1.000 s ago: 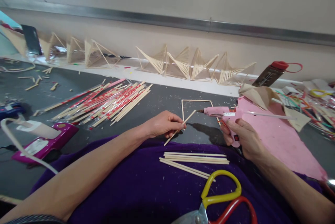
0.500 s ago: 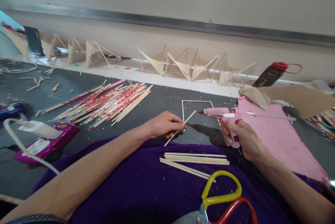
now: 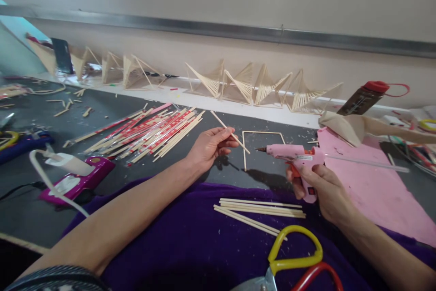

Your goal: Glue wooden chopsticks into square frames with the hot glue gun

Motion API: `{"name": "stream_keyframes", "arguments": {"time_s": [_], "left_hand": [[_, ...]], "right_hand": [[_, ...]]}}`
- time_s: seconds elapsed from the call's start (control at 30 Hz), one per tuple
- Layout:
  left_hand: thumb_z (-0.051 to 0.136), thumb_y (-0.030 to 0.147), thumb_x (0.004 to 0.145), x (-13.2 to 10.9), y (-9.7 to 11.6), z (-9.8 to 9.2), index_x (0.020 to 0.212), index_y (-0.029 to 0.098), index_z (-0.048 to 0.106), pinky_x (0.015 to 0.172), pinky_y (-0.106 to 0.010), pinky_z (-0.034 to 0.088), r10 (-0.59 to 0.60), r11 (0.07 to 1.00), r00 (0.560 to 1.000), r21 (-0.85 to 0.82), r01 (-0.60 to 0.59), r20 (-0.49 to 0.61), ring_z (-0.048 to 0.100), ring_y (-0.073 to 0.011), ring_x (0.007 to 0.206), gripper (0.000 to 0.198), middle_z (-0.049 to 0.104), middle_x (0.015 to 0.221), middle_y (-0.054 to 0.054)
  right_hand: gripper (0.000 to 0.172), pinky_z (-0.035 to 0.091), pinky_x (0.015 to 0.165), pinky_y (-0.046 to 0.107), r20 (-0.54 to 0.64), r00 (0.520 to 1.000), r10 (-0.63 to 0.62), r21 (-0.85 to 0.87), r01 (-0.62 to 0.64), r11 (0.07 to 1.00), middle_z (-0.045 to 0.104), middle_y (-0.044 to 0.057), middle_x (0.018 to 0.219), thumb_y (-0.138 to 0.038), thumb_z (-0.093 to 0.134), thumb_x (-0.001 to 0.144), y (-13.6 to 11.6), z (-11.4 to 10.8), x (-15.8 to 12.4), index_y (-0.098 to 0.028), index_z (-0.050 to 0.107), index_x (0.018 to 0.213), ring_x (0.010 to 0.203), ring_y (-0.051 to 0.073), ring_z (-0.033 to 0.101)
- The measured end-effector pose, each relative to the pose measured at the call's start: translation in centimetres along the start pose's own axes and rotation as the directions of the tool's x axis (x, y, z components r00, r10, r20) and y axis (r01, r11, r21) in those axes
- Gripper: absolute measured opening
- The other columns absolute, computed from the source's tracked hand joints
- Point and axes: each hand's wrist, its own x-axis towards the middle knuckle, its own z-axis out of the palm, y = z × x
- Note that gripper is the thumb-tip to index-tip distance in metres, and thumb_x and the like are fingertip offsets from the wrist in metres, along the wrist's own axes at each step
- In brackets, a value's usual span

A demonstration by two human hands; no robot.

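Between thumb and fingers, my left hand [image 3: 215, 145] pinches a thin wooden stick [image 3: 242, 145] that slants down to the right. My right hand [image 3: 318, 182] is wrapped round the handle of a pink glue gun [image 3: 294, 152]. Its dark nozzle points left, a short gap from the stick's lower end. A clear glue stick [image 3: 366, 162] juts from the gun's back. Behind the two hands, a frame of joined sticks [image 3: 262, 132] lies on the dark table; its right side is partly hidden by the gun. Several loose sticks [image 3: 262, 207] rest on purple cloth [image 3: 163, 232] close to me.
Scissors [image 3: 296, 263] with yellow and red handles lie at the front. Wrapped chopsticks [image 3: 146, 132] and a magenta power strip [image 3: 78, 182] are on the left. Several stick structures [image 3: 238, 84] line the wall. A bottle [image 3: 364, 98] and pink sheet [image 3: 371, 186] are at right.
My left hand has turned the stick, so its right end now points down instead of up, and has lifted it a little. My right hand still holds the glue gun. The view has shifted slightly.
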Motion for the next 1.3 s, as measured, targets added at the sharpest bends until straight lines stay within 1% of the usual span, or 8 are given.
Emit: {"name": "stream_keyframes", "arguments": {"time_s": [0.23, 0.5, 0.7, 0.83, 0.93, 1.07, 1.2, 1.3], "left_hand": [[0.067, 0.027, 0.074, 0.15, -0.14, -0.08, 0.079, 0.012, 0.062, 0.042, -0.014, 0.047, 0.028, 0.999, 0.998, -0.017, -0.029, -0.051, 0.064, -0.0101, 0.06, 0.017, 0.067, 0.074, -0.004], [0.064, 0.024, 0.076, 0.11, -0.27, 0.13, 0.078, 0.011, 0.062, 0.042, -0.014, 0.047, -0.02, 0.999, 0.999, -0.029, 0.019, -0.043, 0.064, -0.0101, 0.06, 0.013, 0.066, 0.071, -0.004], [0.064, 0.023, 0.077, 0.02, -0.33, 0.3, 0.077, 0.011, 0.062, 0.042, -0.013, 0.047, -0.049, 0.998, 0.998, -0.031, 0.048, -0.05, 0.064, -0.0094, 0.059, 0.012, 0.067, 0.07, -0.004], [0.062, 0.023, 0.078, 0.01, -0.36, 0.29, 0.075, 0.011, 0.062, 0.042, -0.013, 0.047, -0.056, 0.998, 0.997, -0.02, 0.055, -0.052, 0.064, -0.009, 0.059, 0.012, 0.066, 0.069, -0.004], [0.063, 0.024, 0.078, 0.12, -0.46, 0.14, 0.075, 0.011, 0.062, 0.042, -0.013, 0.048, -0.057, 0.998, 0.997, -0.009, 0.057, -0.043, 0.064, -0.009, 0.059, 0.014, 0.066, 0.069, -0.004], [0.063, 0.026, 0.079, 0.23, -0.61, -0.04, 0.073, 0.01, 0.062, 0.043, -0.013, 0.048, -0.067, 0.998, 0.997, 0.006, 0.068, -0.027, 0.063, -0.0087, 0.058, 0.017, 0.066, 0.07, -0.005], [0.061, 0.024, 0.08, 0.22, -0.67, 0.0, 0.075, 0.01, 0.061, 0.042, -0.012, 0.048, -0.086, 0.996, 0.996, 0.003, 0.086, -0.027, 0.063, -0.0085, 0.056, 0.014, 0.066, 0.068, -0.005], [0.061, 0.024, 0.08, 0.23, -0.69, 0.05, 0.075, 0.01, 0.06, 0.042, -0.012, 0.048, -0.088, 0.996, 0.996, 0.003, 0.088, -0.02, 0.062, -0.0079, 0.055, 0.015, 0.066, 0.067, -0.005]], "right_hand": [[0.033, 0.027, 0.047, 0.024, -0.019, 1.0, 0.017, -0.163, -0.02, 0.986, 0.053, 0.0, 0.05, -0.046, 0.047, 0.086, 0.84, 0.15, -0.3, -0.017, 0.062, 0.08, 0.047, 0.01, 0.043], [0.032, 0.03, 0.05, 0.024, 0.01, 1.0, -0.015, -0.186, 0.017, 0.982, 0.053, -0.001, 0.055, -0.045, 0.047, 0.087, 0.72, 0.47, -0.46, -0.016, 0.059, 0.084, 0.05, 0.01, 0.044], [0.04, 0.028, 0.051, 0.024, 0.04, 0.999, -0.036, -0.291, 0.046, 0.956, 0.05, 0.0, 0.053, -0.044, 0.042, 0.089, 0.79, 0.18, -0.31, -0.016, 0.054, 0.063, 0.053, 0.01, 0.041], [0.046, 0.028, 0.052, 0.025, 0.019, 1.0, -0.022, -0.341, 0.027, 0.94, 0.049, 0.0, 0.052, -0.045, 0.042, 0.089, 0.63, 0.28, -0.36, -0.017, 0.05, 0.053, 0.052, 0.01, 0.04], [0.047, 0.028, 0.052, 0.025, -0.002, 1.0, -0.018, -0.36, 0.016, 0.933, 0.049, 0.0, 0.05, -0.045, 0.043, 0.088, 0.56, 0.4, -0.42, -0.017, 0.05, 0.051, 0.051, 0.01, 0.04], [0.048, 0.029, 0.053, 0.025, 0.007, 1.0, -0.016, -0.359, 0.017, 0.933, 0.05, 0.001, 0.051, -0.047, 0.043, 0.088, 0.79, 0.32, -0.38, -0.017, 0.051, 0.051, 0.053, 0.011, 0.042], [0.046, 0.03, 0.053, 0.025, 0.013, 1.0, -0.015, -0.34, 0.018, 0.94, 0.05, 0.0, 0.051, -0.046, 0.043, 0.088, 0.98, 0.2, -0.36, -0.017, 0.051, 0.054, 0.052, 0.01, 0.041], [0.047, 0.031, 0.054, 0.025, 0.029, 0.999, -0.027, -0.351, 0.035, 0.936, 0.05, 0.001, 0.052, -0.047, 0.043, 0.087, 1.02, 0.17, -0.38, -0.017, 0.051, 0.053, 0.053, 0.011, 0.042]]}}
